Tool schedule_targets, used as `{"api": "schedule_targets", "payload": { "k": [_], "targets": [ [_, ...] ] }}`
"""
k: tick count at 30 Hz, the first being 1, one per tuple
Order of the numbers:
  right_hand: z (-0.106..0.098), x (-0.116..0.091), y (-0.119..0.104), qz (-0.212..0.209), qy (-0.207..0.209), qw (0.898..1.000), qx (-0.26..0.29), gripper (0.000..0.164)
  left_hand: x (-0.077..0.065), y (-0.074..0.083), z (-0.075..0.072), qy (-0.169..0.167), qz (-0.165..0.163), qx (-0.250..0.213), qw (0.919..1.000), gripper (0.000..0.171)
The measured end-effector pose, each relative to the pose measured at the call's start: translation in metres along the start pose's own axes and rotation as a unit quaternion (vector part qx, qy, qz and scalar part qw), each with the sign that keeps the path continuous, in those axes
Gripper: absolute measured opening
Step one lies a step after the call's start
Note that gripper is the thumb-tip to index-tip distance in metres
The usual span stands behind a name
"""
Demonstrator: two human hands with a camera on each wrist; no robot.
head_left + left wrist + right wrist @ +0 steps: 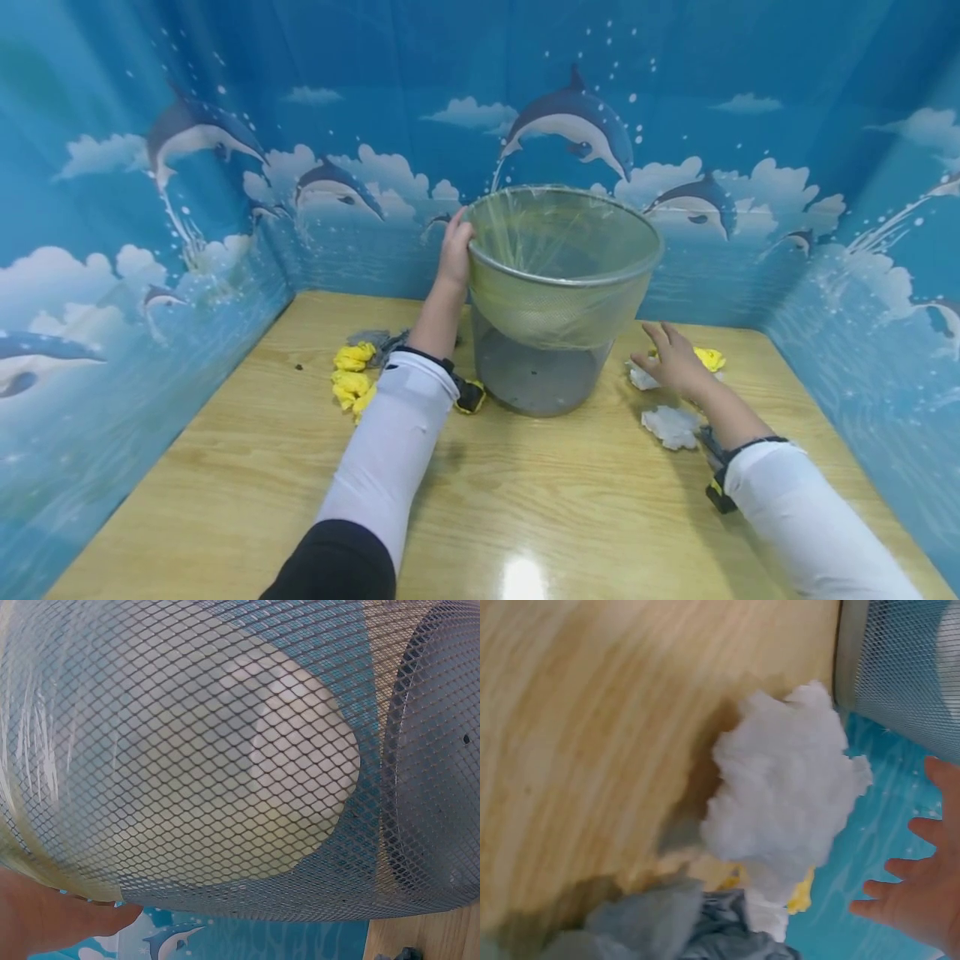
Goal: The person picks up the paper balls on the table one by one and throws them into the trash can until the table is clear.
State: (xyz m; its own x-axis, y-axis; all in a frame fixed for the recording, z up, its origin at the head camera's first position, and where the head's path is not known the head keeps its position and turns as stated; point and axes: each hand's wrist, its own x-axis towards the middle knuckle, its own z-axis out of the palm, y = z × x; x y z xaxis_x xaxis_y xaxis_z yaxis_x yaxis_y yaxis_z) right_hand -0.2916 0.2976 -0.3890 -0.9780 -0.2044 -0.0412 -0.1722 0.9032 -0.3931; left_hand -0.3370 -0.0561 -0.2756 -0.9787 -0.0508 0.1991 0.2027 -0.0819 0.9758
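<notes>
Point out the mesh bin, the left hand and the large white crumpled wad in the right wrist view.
Mesh bin (547,387): head view, on its lower side wall.
Left hand (453,254): head view, middle of the hand.
White crumpled wad (780,787): right wrist view, near its centre.

No text, label, brand, number or sign can be read in any view.
</notes>
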Motion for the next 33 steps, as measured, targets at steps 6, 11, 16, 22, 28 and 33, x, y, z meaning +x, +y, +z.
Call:
{"api": "schedule_targets", "payload": {
  "k": [6, 11, 16, 22, 28, 33],
  "targets": [
    [0.01, 0.001, 0.006, 0.005, -0.01, 1.0, -0.021, 0.074, 0.0, -0.002, 0.001, 0.002, -0.001, -0.003, 1.0, 0.07],
    [0.017, 0.003, 0.01, 0.015, -0.028, 0.999, -0.03, 0.075, 0.0, -0.001, 0.0, 0.004, -0.002, -0.005, 1.0, 0.07],
    [0.019, 0.005, 0.011, 0.021, -0.039, 0.998, -0.047, 0.076, -0.001, -0.001, 0.0, 0.002, -0.001, -0.006, 1.0, 0.07],
    [0.022, 0.006, 0.015, 0.013, -0.035, 0.998, -0.058, 0.074, -0.001, -0.001, 0.001, 0.002, -0.003, -0.005, 1.0, 0.07],
    [0.025, 0.002, 0.015, -0.007, -0.005, 0.996, -0.092, 0.068, -0.001, 0.0, 0.001, -0.002, -0.004, -0.002, 1.0, 0.07],
    [0.028, 0.001, 0.014, -0.014, -0.017, 0.996, -0.091, 0.06, -0.001, 0.0, 0.0, 0.004, -0.007, 0.002, 1.0, 0.07]
  ]
}}
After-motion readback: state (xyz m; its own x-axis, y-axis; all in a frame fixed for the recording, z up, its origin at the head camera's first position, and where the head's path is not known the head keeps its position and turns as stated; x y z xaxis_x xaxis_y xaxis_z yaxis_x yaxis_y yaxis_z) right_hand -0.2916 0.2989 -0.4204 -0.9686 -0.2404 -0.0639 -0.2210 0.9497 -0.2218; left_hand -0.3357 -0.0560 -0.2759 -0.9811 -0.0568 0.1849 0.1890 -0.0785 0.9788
